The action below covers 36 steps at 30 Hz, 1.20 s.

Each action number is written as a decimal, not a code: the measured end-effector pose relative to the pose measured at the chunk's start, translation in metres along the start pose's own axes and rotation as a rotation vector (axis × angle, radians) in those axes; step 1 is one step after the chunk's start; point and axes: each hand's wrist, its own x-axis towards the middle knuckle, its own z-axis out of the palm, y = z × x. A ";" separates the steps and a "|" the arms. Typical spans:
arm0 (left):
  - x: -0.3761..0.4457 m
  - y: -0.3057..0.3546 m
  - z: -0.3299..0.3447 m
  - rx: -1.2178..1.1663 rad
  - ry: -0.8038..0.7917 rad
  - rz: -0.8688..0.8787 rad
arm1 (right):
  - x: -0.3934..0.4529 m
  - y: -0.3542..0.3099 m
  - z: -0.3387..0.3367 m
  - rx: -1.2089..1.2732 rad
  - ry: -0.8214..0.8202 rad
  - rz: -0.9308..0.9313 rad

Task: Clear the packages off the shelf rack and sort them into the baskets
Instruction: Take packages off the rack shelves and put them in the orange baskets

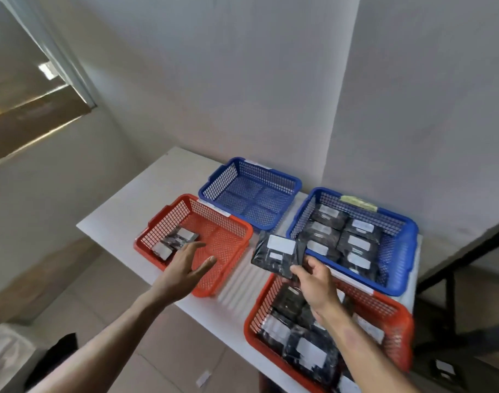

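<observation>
My right hand (316, 282) pinches a black package (276, 255) with a white label, holding it above the gap between the baskets. My left hand (187, 265) hovers with spread fingers over the left red basket (228, 219), which holds a package (176, 241) at its left end. The far blue basket (293, 184) has nothing in it. The right blue basket (407, 242) holds several black packages. The near red basket (398, 316) below my right hand also holds several black packages.
All the baskets sit on a white table (157, 191) pushed against a white wall corner. A dark frame (452, 268) stands to the right of the table. A window is at the upper left, tiled floor below.
</observation>
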 end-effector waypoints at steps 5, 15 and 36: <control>0.060 -0.054 -0.050 0.063 0.011 -0.059 | 0.054 -0.001 0.088 0.031 -0.026 0.075; 0.169 -0.170 -0.106 0.261 0.024 -0.144 | 0.146 0.019 0.242 -0.063 0.121 0.218; 0.229 -0.283 -0.086 -0.013 -0.261 0.030 | 0.238 0.071 0.391 -0.476 0.688 0.392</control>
